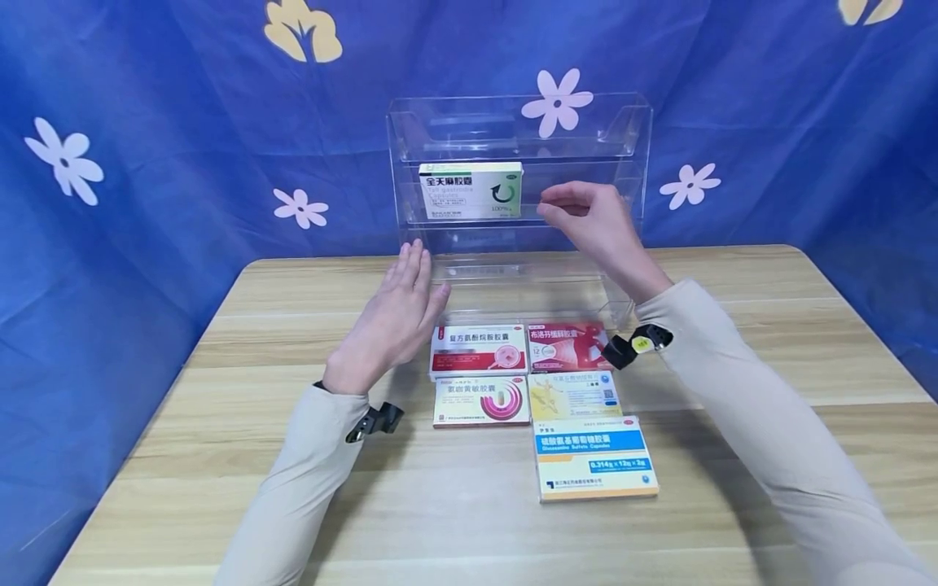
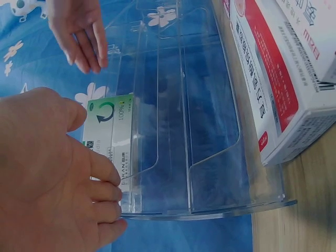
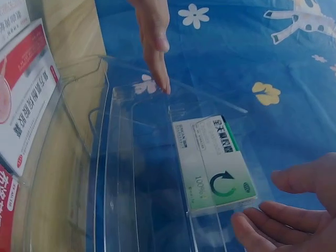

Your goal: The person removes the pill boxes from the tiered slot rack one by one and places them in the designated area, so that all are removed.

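Observation:
A white and green medicine box (image 1: 471, 192) stands upright in the upper part of a clear acrylic rack (image 1: 454, 138). My right hand (image 1: 595, 224) is just right of this box, fingers loosely bent and thumb apart from them. In the right wrist view that hand (image 3: 294, 218) holds nothing, with a small gap between its fingers and the box (image 3: 212, 163). My left hand (image 1: 399, 305) is by the rack's lower left side, its fingers straight and palm turned towards the rack. Whether it touches the rack's side I cannot tell.
On the wooden table (image 1: 256, 391) before the rack lie several medicine boxes: two red and white ones (image 1: 479, 350), (image 1: 480, 401), a red one (image 1: 567, 346), a pale yellow one (image 1: 574, 395) and a blue and white one (image 1: 595, 457). A blue flowered cloth (image 1: 205, 146) hangs behind.

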The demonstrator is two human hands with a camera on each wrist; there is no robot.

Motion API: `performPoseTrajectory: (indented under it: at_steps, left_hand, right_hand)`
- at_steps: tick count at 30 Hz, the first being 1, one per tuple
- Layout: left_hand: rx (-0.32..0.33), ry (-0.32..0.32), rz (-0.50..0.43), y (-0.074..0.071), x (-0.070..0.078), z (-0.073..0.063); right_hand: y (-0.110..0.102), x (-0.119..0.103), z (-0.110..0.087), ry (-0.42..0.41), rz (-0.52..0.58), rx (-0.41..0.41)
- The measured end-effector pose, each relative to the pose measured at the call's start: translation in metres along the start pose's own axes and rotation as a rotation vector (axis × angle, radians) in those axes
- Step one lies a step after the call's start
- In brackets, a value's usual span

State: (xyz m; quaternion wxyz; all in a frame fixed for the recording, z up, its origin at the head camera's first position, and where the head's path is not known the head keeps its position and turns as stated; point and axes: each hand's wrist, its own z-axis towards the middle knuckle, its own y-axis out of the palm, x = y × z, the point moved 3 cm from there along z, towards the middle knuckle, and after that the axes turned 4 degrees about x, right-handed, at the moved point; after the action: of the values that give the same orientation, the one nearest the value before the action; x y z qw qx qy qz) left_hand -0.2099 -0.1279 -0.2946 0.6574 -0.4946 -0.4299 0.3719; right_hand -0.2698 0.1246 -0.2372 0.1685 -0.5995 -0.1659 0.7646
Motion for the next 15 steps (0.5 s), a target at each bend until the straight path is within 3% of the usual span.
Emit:
performPoseTrajectory:
  at_steps: [9, 15]
  left_hand:
    - [-0.006, -0.008, 0.004, 0.000, -0.001, -0.002]
    - [-0.012, -0.005, 0.004, -0.001, 0.001, -0.002]
  right_hand:
    - [0.012, -0.001, 0.021, -0.044, 0.011, 0.090]
    - [0.017, -0.002, 0.032, -0.020, -0.010, 0.107]
